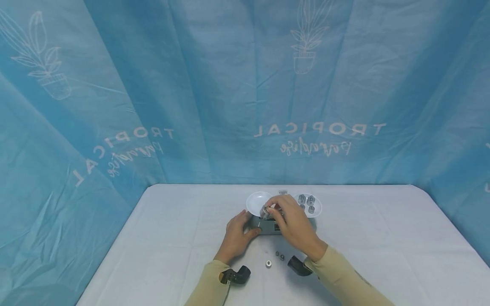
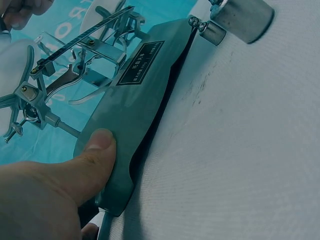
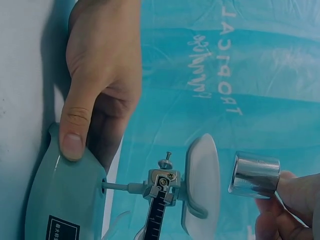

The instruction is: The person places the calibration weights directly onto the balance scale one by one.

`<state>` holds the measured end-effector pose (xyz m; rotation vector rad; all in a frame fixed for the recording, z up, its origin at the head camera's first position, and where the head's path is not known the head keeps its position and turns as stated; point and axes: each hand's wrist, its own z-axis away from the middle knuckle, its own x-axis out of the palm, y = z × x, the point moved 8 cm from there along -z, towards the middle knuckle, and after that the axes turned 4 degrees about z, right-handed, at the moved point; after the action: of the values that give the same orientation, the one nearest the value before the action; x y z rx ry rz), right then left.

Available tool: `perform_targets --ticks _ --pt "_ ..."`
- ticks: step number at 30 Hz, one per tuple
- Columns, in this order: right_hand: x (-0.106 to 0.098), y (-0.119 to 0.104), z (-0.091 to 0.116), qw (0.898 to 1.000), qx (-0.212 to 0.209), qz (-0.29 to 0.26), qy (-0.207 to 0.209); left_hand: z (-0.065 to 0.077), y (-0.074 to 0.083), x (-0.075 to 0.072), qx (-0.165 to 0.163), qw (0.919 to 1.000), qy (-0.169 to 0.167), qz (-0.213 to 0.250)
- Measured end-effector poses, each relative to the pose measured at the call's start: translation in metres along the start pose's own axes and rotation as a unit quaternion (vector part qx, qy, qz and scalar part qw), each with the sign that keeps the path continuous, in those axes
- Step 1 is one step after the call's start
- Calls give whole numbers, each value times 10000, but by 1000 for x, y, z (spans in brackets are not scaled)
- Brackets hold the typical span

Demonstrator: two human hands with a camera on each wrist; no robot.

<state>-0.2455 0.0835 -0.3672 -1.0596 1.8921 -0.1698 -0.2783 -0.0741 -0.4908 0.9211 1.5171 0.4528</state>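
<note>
A balance scale with a grey-green base (image 1: pixel 268 229) stands on the table. My left hand (image 1: pixel 236 238) grips the left end of its base, thumb on the front face and fingers behind. My right hand (image 1: pixel 294 221) pinches a shiny cylindrical metal weight (image 3: pixel 255 175) by its knob end. That weight is held just above the white left pan (image 3: pixel 202 187), apart from it in the right wrist view. On the right pan (image 1: pixel 318 209) stand several metal weights (image 1: pixel 311 199). The ruled beam (image 2: pixel 85 37) runs between the two pans.
Near the front of the white table (image 1: pixel 183 255) stand a larger metal weight (image 1: pixel 268 264) and two small ones (image 1: pixel 282 257). Behind the scale, a small pale object (image 1: pixel 283 192) is partly hidden by my right hand. A blue curtain (image 1: pixel 229 85) hangs at the back and sides.
</note>
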Motion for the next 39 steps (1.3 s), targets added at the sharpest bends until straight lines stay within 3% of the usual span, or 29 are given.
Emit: perform_targets --ticks 18,39 --pt "8 5 -15 9989 302 345 97 -1 2 -1 63 10000 7 -34" --pt "20 6 -27 9964 220 807 117 -1 1 0 72 9999 -2 -105"
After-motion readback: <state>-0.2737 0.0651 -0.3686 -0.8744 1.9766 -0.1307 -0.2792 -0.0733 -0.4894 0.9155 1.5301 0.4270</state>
